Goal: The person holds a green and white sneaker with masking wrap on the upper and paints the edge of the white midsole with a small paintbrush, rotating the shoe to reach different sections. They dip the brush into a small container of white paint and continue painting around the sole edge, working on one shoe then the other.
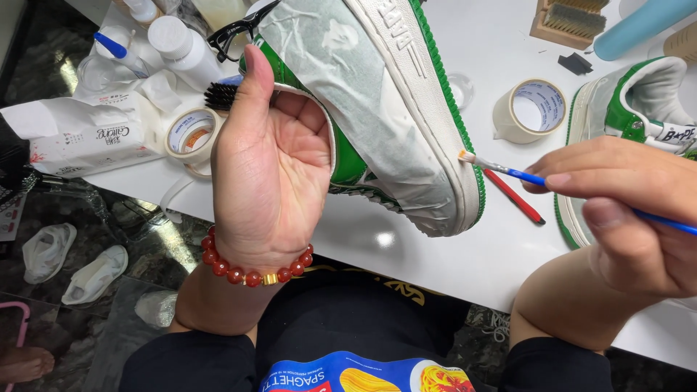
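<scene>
White surface [435, 261] over a dark glossy floor, head view only. Left hand [268, 181] has its grip clamped on a green-and-white sneaker [377, 109], fingers tucked inside the collar, thumb up along the heel; red bead bracelet [254, 274] on the wrist. Sneaker is held up above the surface, tilted sole-side right, upper wrapped in pale masking film. Right hand [624, 218] has its grip pinched shut on a thin blue-handled paintbrush [508, 170], bristle tip touching the sneaker's white midsole edge near the toe. Red pen [514, 196] lies on the surface just right of the sneaker, under the brush. Tape roll [530, 109] right of the sneaker; second green-and-white shoe [624, 109] farther right, behind the right hand. Left of the sneaker: another tape roll [190, 134], white bottles [181, 43], a small black brush [220, 94], a wipes pack [87, 134]. Wooden brush [570, 20] up right of the sneaker.
</scene>
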